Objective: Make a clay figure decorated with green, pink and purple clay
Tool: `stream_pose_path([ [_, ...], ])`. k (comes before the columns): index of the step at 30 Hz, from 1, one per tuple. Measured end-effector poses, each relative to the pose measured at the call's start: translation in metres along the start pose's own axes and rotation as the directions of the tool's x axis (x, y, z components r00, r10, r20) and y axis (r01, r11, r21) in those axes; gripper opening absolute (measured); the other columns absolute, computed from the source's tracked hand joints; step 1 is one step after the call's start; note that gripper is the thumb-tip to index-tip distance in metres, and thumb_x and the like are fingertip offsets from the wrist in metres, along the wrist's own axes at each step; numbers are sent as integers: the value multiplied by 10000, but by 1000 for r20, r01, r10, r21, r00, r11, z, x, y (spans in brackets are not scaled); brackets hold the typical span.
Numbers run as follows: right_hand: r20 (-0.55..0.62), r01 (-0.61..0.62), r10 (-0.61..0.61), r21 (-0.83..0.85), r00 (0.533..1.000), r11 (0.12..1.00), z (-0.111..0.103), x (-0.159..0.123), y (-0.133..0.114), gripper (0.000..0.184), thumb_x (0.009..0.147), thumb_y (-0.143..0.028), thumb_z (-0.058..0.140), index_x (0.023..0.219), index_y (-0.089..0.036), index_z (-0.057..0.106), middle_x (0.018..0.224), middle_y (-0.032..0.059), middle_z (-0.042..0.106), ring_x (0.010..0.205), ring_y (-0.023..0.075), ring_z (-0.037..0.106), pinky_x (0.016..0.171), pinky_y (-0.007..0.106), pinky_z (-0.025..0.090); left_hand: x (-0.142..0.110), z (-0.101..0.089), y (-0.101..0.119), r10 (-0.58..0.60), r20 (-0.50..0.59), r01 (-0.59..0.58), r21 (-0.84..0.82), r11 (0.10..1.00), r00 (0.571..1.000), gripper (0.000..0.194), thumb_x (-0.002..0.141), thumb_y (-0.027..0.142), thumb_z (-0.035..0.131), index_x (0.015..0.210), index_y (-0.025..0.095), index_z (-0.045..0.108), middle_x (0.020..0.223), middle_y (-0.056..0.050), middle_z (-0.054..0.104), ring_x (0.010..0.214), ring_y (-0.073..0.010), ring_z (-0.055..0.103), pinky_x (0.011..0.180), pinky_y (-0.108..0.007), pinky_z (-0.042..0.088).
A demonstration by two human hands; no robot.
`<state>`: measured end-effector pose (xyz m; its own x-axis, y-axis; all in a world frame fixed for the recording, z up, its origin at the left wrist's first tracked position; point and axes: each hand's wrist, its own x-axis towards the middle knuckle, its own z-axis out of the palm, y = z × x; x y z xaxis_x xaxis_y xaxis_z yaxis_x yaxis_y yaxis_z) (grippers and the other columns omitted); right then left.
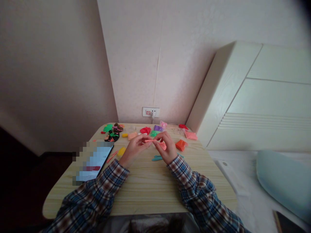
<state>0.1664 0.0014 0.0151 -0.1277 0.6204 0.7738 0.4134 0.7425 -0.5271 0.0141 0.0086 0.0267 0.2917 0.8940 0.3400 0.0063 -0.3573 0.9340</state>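
Observation:
A thin coral-pink strip of modelling clay stretches between my two hands, above the middle of the table. My left hand pinches its left end with the fingertips. At the other end, the thumb and fingers of my right hand close on it. More coral clay shows between the fingers of my right hand; whether it is held or lies beyond is unclear. Blue-green modelling tools lie partly under my right hand. A yellow lump is beside my left hand.
A tablet lies at the left of the wooden table. Behind it are shaped clay pieces in green and black. Colored clay packets, including red, purple and orange, line the back. A socket is on the wall.

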Motion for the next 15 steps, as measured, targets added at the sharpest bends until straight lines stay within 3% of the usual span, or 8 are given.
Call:
stream_pose_path([
  [15, 36, -8, 8, -2, 999, 1000, -2, 0, -2, 43, 795, -204, 513, 770, -172, 524, 768, 45, 514, 736, 164, 480, 643, 296, 413, -1, 1, 0, 26, 10, -25, -16, 1000, 1000, 104, 720, 226, 600, 778, 145, 568, 805, -11, 562, 728, -119, 528, 637, -224, 436],
])
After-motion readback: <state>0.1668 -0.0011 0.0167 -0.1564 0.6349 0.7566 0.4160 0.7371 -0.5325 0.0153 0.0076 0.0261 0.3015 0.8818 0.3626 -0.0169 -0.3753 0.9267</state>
